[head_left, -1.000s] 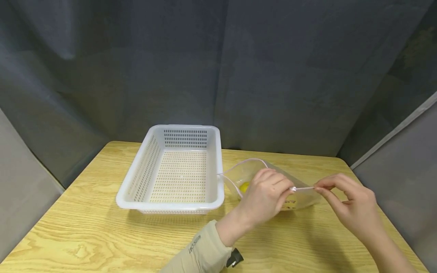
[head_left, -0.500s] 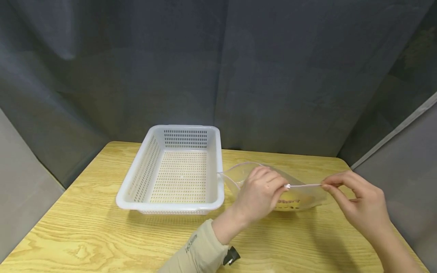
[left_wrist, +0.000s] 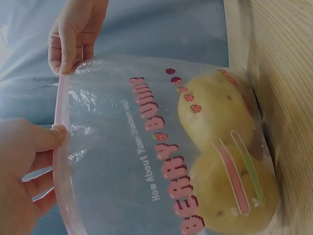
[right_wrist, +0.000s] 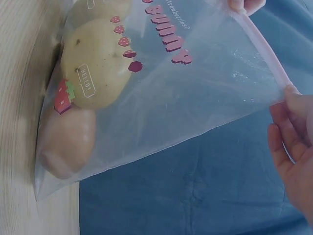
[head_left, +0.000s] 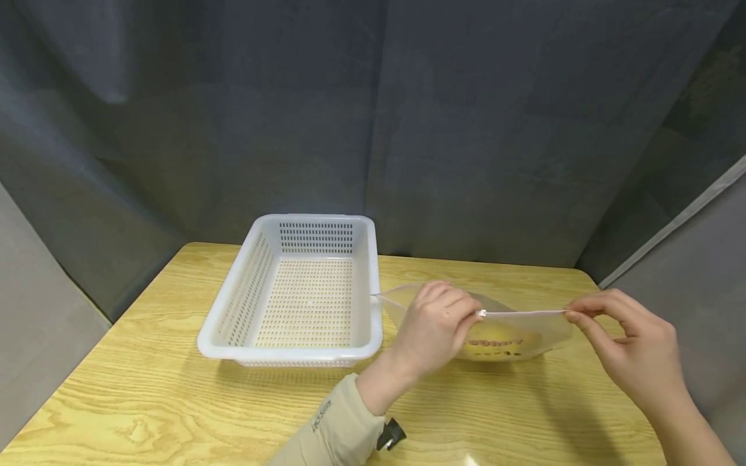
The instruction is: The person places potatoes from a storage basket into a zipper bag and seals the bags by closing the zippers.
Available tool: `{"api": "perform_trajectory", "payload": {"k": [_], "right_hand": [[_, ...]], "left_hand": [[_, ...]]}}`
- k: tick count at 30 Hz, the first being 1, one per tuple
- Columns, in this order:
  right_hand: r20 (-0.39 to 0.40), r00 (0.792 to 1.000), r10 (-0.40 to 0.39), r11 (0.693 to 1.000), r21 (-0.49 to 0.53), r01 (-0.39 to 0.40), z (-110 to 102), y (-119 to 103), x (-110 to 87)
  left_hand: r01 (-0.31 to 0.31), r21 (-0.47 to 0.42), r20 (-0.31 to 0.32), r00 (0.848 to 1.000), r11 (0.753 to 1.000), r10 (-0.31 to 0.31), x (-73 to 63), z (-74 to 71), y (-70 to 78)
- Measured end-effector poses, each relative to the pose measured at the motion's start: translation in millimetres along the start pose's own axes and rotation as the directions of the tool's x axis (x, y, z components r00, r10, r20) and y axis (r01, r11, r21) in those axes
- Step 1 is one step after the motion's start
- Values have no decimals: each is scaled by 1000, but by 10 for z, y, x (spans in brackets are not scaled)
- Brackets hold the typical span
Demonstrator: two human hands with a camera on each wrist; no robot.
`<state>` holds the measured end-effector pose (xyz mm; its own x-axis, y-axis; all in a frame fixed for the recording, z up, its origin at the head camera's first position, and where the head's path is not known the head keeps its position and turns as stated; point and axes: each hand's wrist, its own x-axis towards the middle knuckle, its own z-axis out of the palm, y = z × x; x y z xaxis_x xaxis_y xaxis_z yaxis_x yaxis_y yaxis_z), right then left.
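A clear zip bag (head_left: pixel 548 330) printed with pink lettering stands on the table, its mouth edge raised. Potatoes (left_wrist: pixel 215 110) lie at its bottom; in the right wrist view a browner one (right_wrist: pixel 68 142) sits in the corner. My left hand (head_left: pixel 431 333) pinches the mouth edge at the small white slider (head_left: pixel 482 313). At the right end of that edge, my right hand (head_left: pixel 635 353) pinches the pink zip strip (right_wrist: pixel 266 49) between thumb and fingers. Between the hands the strip runs straight and pressed together. Left of my left hand the mouth still gapes.
A white perforated basket (head_left: pixel 377 323) stands left of the bag, and the bag's left corner reaches its rim. Both are on a wooden table (head_left: pixel 146 388). Dark curtains (head_left: pixel 495 129) rise behind the table, with grey panels at the sides.
The left hand and slider have moved left along the mouth edge, while the right hand has moved right. The joined stretch between them is longer, and the gape at left is narrower.
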<state>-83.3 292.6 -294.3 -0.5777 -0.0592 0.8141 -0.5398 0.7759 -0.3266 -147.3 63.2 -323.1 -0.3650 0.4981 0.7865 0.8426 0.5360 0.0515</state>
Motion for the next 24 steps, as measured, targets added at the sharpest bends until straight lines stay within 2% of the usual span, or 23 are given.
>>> {"api": "perform_trajectory", "payload": {"k": [11, 16, 20, 24], "right_hand": [[-17, 1000, -4, 1000, 0, 4, -13, 4, -14], [-19, 1000, 12, 999, 32, -12, 8, -26, -21], [-28, 999, 35, 990, 136, -31, 44, -54, -55], [-26, 999, 48, 968, 248, -40, 81, -58, -99]], "left_hand": [[0, -20, 11, 1000, 1000, 1, 6, -35, -17], [12, -39, 12, 1000, 999, -11, 11, -54, -9], [8, -34, -1, 1000, 999, -8, 10, -34, 8], [23, -30, -27, 999, 999, -24, 17, -13, 12]]}}
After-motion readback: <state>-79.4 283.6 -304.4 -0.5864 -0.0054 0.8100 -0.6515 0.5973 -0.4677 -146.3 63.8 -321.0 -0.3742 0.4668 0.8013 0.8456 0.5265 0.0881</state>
